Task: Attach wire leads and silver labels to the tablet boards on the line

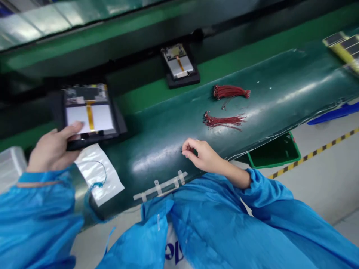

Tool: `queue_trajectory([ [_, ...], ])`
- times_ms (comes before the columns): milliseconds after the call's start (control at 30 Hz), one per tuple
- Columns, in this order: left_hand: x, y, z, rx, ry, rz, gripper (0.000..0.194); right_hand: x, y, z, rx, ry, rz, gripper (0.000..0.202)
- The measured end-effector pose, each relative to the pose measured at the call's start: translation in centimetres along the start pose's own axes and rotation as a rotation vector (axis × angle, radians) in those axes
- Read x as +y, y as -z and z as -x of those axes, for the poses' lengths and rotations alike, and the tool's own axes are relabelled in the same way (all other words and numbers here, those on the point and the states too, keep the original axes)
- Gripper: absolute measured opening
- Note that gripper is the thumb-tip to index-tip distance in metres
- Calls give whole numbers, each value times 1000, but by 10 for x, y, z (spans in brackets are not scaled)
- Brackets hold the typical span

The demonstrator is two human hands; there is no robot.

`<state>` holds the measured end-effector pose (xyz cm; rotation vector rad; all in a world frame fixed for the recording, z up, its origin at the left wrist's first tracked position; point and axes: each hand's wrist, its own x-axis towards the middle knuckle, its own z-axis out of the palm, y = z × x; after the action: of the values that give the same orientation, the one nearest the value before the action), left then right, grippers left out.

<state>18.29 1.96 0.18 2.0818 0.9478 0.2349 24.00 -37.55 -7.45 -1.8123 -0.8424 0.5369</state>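
At the left, my left hand (54, 149) grips the lower left corner of an opened tablet-like device (102, 114), thumb on its white battery area. The device has a circuit board along its top and an orange strip down the middle. Black foam shows beneath and beside it. Over the green mat, my right hand (200, 154) is closed with thumb and forefinger pinched together; what they hold, if anything, is too small to make out. Two bundles of red wires, an upper one (231, 92) and a lower one (224, 120), lie beyond my right hand.
Another opened device (180, 63) rests on black foam farther back. A white sheet (100, 175) with a blue cord lies near my left sleeve. A green bin (276, 153) stands below the table edge at right. Yellow and black pieces (346, 48) lie at the far right.
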Motion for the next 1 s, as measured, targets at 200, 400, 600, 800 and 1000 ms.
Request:
queue_trajectory([
  [200,-29,-74,180,-153,510,638,70,-9,-12,8,-194,-151,-231,5],
  [400,-77,-101,210,-189,201,105,52,-9,-24,14,-201,-163,-95,6],
  [600,-66,-73,222,-189,-171,-176,39,-19,-49,23,-117,137,53,11],
  [800,-44,-97,232,-854,124,636,42,-24,-64,26,-131,559,262,14],
  [1000,-49,-97,229,-757,-41,517,31,-31,-56,30,-217,305,62,10],
])
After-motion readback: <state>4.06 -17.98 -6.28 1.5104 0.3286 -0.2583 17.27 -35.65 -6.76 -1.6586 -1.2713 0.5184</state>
